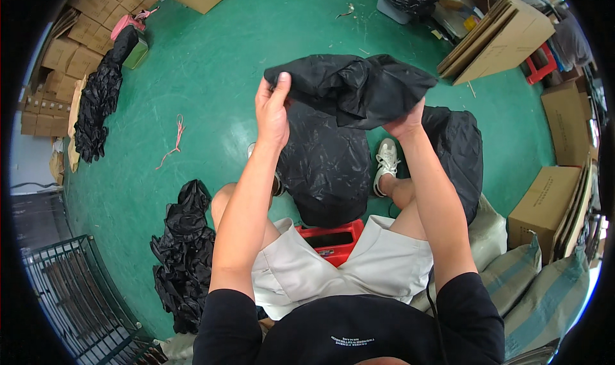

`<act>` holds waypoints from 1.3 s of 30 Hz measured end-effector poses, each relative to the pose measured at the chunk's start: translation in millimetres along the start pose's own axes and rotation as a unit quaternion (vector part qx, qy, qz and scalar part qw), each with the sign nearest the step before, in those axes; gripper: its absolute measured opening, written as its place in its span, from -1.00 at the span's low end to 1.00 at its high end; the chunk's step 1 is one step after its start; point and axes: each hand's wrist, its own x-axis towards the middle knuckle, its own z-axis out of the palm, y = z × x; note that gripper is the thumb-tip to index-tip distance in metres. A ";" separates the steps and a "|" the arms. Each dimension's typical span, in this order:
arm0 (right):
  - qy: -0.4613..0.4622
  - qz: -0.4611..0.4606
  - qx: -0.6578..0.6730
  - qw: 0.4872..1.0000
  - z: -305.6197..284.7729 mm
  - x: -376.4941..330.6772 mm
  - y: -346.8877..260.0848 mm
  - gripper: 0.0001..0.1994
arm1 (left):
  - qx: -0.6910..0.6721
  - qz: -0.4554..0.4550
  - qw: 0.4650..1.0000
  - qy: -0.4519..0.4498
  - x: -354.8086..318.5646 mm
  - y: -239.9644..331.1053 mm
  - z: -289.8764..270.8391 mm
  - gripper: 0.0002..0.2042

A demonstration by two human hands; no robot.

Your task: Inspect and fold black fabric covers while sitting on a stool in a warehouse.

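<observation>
A piece of thin black fabric (359, 86), crumpled in its middle, is stretched between my two raised hands. My left hand (274, 112) is closed on its left end, thumb on top and fingers behind. At the lower right edge my right hand (407, 123) grips the same fabric, its fingers mostly hidden beneath. Under my arms, between my shoes, stands a bulky black fabric-covered bundle (327, 173). A second black bundle (458, 147) stands beside my right leg.
Crumpled black fabric (184, 256) lies to my left, and a longer heap (102, 99) farther off. A red plastic stool (343, 242) shows between my thighs. Flattened cardboard (496, 41), a carton (544, 198) and woven sacks (544, 298) line the right. Pink string (176, 141) lies on the green floor.
</observation>
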 end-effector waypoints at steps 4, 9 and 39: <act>-0.086 0.042 -0.016 0.995 10.9 -2.5 3.8 -0.41 | 0.010 -0.014 0.995 -0.097 -10.8 8.4 13.3 -0.49; 0.002 0.051 -0.033 0.998 6.1 3.9 8.8 -0.46 | 0.030 -0.065 0.984 -0.161 -10.3 13.0 -2.6 -0.30; 0.075 0.034 -0.351 0.933 17.2 0.9 13.4 -0.53 | -0.044 -0.077 0.989 -0.123 -6.3 18.8 5.3 -0.91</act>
